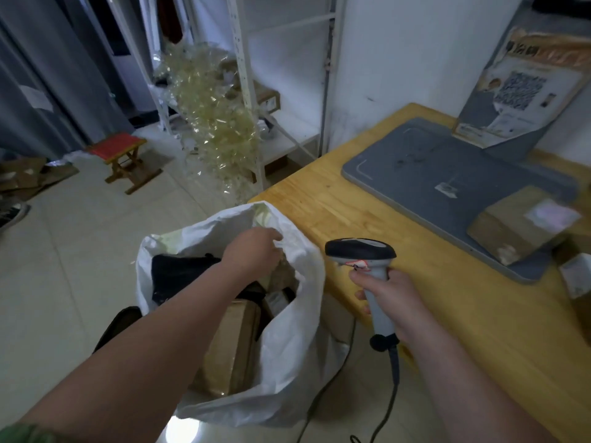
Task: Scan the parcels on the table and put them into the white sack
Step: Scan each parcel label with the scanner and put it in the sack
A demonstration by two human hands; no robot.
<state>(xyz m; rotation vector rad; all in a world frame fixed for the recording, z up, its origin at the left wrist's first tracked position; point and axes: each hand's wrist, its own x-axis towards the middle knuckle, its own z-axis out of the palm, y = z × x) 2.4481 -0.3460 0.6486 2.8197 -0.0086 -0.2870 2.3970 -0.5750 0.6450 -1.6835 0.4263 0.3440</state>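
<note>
My left hand [252, 251] reaches over the open mouth of the white sack [287, 346]. The fingers bend down toward the far rim, against the plastic. I cannot tell whether they pinch the rim to hold the mouth wide or merely brush it, and I see no parcel in them.

My right hand [393, 302] is wrapped firmly round the grey handle of the scanner [359, 251], thumb up near the neck. Its dark head points away from me, level above the table's near edge, which I judge keeps it ready for the next label. Its cable [393, 394] hangs down to the floor.

The sack stands on the tiled floor, just left of the wooden table [367, 219] and touching its edge, probably so that parcels travel only a short way. Inside it lie a brown box [233, 340] and a black packet [179, 270].

On the table, to the far right, a grey mat [431, 174] carries a brown parcel [518, 225], its pale label facing up where the scanner could read it. Another parcel [575, 276] shows at the right edge, partly cut off. Both are well apart from my hands, so I judge the job is partway done, with these two yet to be scanned.
</note>
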